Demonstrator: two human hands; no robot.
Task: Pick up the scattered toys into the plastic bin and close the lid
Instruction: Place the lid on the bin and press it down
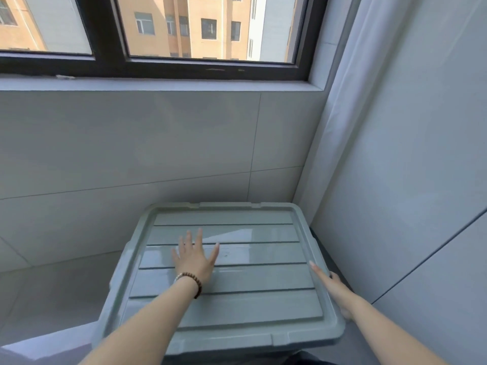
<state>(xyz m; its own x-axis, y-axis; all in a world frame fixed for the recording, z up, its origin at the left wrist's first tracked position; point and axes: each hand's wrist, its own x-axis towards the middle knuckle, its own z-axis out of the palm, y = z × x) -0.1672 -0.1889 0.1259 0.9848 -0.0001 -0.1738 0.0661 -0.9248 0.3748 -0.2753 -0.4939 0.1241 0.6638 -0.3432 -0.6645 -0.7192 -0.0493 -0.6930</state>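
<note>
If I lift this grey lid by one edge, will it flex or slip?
The lid is broad, thin plastic, so it may bow slightly, though its grooves should stiffen it. Its glossy top looks slippery under the flat left hand; the rim the right hand holds probably grips better.

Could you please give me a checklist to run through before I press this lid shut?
1. Lid lies top side up in front of the person: ok.
2. Left hand rests flat on the lid's middle: ok.
3. Right hand grips the lid's right edge: ok.
4. Lid seated down all round: cannot tell.
5. All toys inside: cannot tell, as the lid hides what lies under it.
</note>
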